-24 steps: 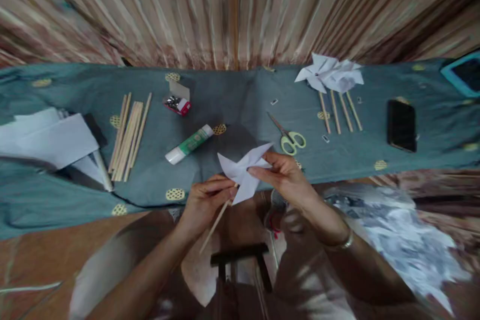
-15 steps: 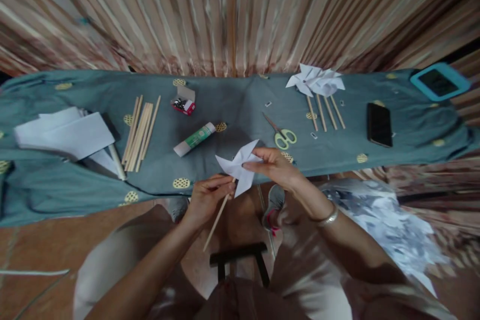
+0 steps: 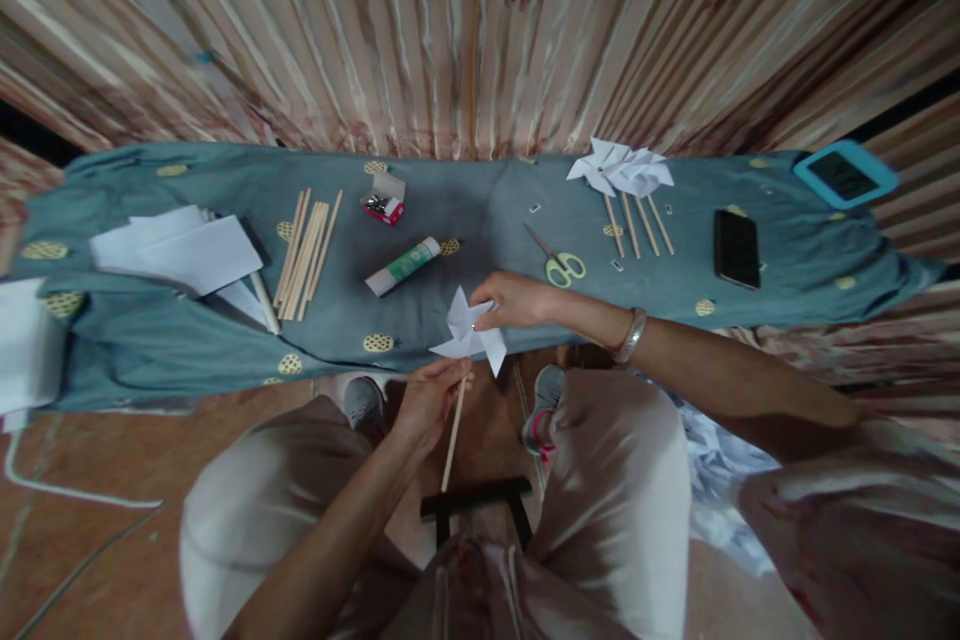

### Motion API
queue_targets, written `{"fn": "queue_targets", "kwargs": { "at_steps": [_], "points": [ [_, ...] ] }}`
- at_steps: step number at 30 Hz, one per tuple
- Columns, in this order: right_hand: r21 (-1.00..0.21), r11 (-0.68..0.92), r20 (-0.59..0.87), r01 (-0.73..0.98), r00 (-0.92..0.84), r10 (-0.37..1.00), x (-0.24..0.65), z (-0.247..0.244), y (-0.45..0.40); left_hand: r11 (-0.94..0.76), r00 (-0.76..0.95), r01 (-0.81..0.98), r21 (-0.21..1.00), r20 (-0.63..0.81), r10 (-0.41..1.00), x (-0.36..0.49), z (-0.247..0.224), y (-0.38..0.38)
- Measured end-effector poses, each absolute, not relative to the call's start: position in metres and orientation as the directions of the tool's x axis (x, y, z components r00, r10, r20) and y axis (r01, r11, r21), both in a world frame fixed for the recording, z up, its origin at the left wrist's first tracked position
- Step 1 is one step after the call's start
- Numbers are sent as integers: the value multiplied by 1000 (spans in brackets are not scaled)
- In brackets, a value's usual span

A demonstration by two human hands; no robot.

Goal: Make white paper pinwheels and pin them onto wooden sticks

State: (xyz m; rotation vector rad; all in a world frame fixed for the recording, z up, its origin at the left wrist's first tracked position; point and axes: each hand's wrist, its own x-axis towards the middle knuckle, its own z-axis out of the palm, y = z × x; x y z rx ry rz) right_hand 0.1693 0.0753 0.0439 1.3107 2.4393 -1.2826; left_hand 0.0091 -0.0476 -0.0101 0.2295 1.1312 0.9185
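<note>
Pinwheel [image 3: 460, 324] turned, R hand [image 3: 514, 300] on blade [image 3: 494, 352], L hand [image 3: 429, 402] gripping stick [image 3: 454, 435].

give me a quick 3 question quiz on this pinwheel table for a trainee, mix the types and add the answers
1. True or false: the left hand grips the stick of the held pinwheel, while the right hand is at its paper blades.

2. Fill in, as the wearer sees it: the scissors lie to the ____ of the green-and-white tube.

3. Count: how many sticks show below the pinwheels lying on the cloth?

Key: 1 true; 2 right; 3 four.
</note>
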Motion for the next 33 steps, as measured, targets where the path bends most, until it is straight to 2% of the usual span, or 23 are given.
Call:
{"fn": "queue_targets", "kwargs": {
  "at_steps": [6, 13, 17, 26, 33],
  "points": [
    [-496, 482, -463, 722, -690, 557, 158, 48, 86, 615, 105, -543, 571, -681, 725, 13, -22, -44],
    [-366, 547, -541, 753, -651, 533, 149, 52, 89, 630, 91, -547, 551, -709, 699, 17, -30, -44],
    [-362, 532, -569, 765, -634, 524, 149, 52, 92, 626, 97, -545, 558, -700, 708, 17, -31, -45],
    [-442, 508, -554, 739, -670, 494, 153, 42, 99, 678, 188, -467, 568, -685, 704, 15, -32, -49],
    [-481, 459, -581, 747, -663, 472, 155, 38, 104, 663, 176, -435, 609, -664, 727, 16, -35, -48]
  ]
}}
